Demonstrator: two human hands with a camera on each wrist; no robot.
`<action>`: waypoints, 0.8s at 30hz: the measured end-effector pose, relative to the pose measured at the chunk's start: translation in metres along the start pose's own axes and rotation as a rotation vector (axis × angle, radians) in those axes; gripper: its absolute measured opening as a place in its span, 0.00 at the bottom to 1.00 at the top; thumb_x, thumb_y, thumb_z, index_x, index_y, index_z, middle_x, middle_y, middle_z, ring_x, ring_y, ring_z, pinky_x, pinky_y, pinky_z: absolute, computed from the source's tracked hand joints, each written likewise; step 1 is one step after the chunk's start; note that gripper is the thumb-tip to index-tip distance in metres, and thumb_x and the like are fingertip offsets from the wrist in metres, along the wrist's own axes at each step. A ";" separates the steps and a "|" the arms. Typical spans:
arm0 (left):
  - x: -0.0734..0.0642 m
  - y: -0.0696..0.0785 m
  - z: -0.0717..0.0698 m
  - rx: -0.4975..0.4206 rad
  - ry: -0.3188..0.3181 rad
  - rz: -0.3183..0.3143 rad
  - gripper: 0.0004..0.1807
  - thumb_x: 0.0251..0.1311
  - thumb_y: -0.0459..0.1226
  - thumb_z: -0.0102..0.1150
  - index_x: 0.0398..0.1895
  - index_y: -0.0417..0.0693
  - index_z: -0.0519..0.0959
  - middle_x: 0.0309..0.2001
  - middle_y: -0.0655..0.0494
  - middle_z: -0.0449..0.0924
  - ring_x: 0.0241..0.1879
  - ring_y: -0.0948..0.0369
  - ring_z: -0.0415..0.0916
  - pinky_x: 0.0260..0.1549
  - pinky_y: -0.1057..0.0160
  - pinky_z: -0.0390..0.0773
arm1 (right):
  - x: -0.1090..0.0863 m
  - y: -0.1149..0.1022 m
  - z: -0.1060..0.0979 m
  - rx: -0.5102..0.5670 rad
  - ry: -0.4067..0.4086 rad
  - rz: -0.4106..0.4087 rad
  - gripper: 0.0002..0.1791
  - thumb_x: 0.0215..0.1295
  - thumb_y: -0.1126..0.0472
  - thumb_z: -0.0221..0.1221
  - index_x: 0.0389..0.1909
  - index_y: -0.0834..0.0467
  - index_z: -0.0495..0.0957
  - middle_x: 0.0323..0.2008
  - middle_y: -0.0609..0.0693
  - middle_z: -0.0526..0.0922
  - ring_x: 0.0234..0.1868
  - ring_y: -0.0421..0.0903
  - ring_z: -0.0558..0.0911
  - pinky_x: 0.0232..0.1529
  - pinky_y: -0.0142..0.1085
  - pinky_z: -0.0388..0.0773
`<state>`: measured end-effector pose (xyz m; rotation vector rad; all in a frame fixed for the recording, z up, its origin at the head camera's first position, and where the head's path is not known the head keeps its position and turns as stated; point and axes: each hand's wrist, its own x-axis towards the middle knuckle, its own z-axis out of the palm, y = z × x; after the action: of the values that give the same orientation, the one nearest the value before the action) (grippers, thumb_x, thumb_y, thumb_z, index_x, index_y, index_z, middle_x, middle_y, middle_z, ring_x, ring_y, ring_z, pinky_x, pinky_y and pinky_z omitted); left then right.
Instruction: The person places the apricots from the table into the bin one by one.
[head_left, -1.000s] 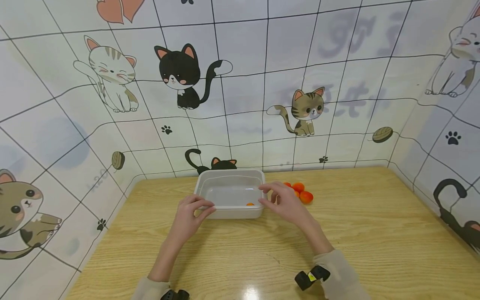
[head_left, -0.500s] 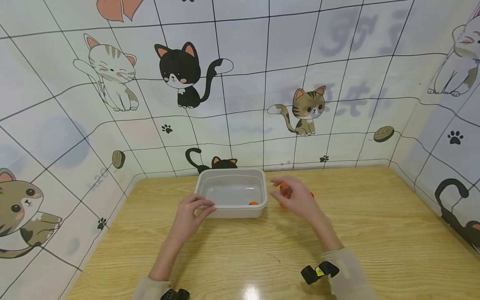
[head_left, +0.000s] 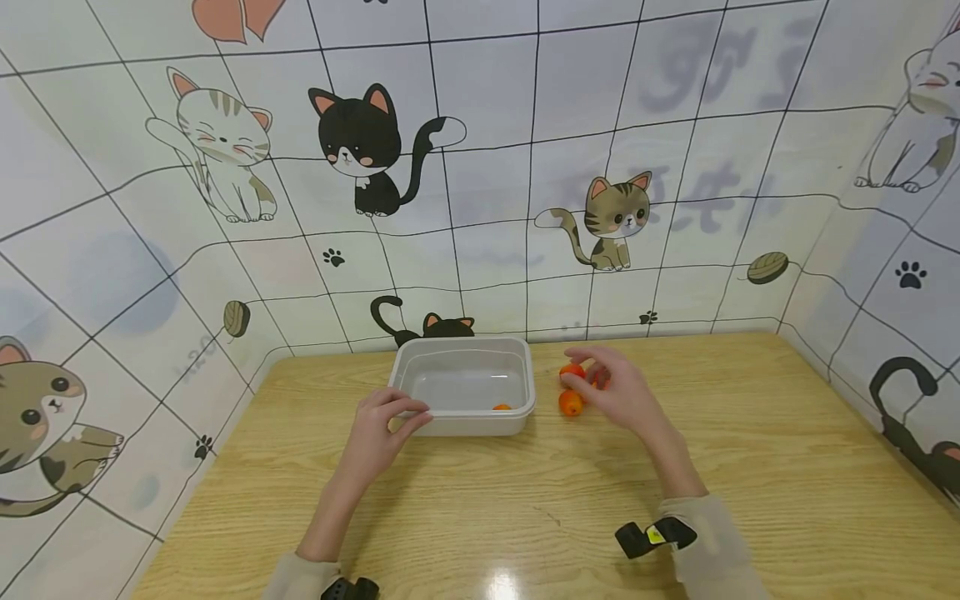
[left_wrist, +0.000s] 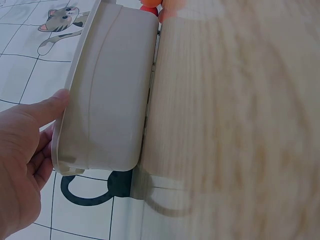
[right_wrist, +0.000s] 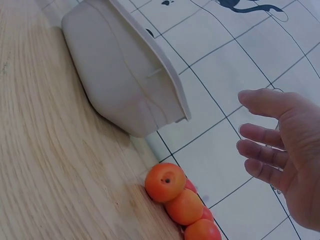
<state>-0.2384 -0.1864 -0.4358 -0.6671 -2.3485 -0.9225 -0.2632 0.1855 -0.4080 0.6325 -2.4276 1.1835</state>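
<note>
A pale grey plastic box (head_left: 480, 425) stands on the wooden table, with one orange fruit (head_left: 502, 407) inside by its front wall. My left hand (head_left: 378, 429) pinches the rim at the front left corner; in the left wrist view the thumb lies on the near side of that rim. To the right of the box, several round orange-red fruits (right_wrist: 165, 182) sit close together, one showing a stem dimple. Over them hovers my right hand (head_left: 611, 387), its fingers spread and relaxed, holding nothing. It hides part of the group in the head view.
The wooden table (head_left: 480, 517) meets a wall (head_left: 480, 192) printed with cats and grid lines just behind the box. Side walls rise at left and right. A black wrist camera (head_left: 656, 536) is strapped over my right sleeve.
My right hand has left the box's right rim and moved right, over the fruits. My left hand stays at the front left corner, and the box has barely shifted.
</note>
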 end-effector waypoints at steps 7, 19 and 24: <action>0.000 0.000 0.000 -0.003 0.003 0.003 0.05 0.53 0.36 0.76 0.33 0.49 0.88 0.33 0.59 0.82 0.40 0.57 0.75 0.49 0.47 0.69 | -0.002 0.008 -0.009 -0.010 0.018 0.023 0.21 0.64 0.62 0.69 0.58 0.58 0.80 0.46 0.55 0.83 0.35 0.47 0.80 0.39 0.42 0.78; -0.001 0.002 -0.001 0.002 0.006 0.006 0.05 0.53 0.36 0.76 0.33 0.49 0.88 0.33 0.59 0.81 0.39 0.57 0.75 0.50 0.47 0.69 | -0.009 0.028 -0.021 -0.051 0.049 0.054 0.21 0.66 0.63 0.68 0.58 0.58 0.80 0.46 0.57 0.83 0.33 0.48 0.79 0.36 0.36 0.76; -0.001 0.001 -0.001 0.003 0.010 0.015 0.06 0.52 0.36 0.76 0.32 0.49 0.88 0.33 0.60 0.81 0.39 0.57 0.75 0.49 0.47 0.70 | -0.012 0.035 -0.028 -0.063 0.046 0.089 0.21 0.66 0.61 0.67 0.59 0.58 0.79 0.48 0.60 0.83 0.34 0.48 0.79 0.36 0.35 0.76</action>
<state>-0.2370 -0.1864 -0.4356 -0.6767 -2.3324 -0.9142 -0.2683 0.2299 -0.4203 0.4773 -2.4662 1.1382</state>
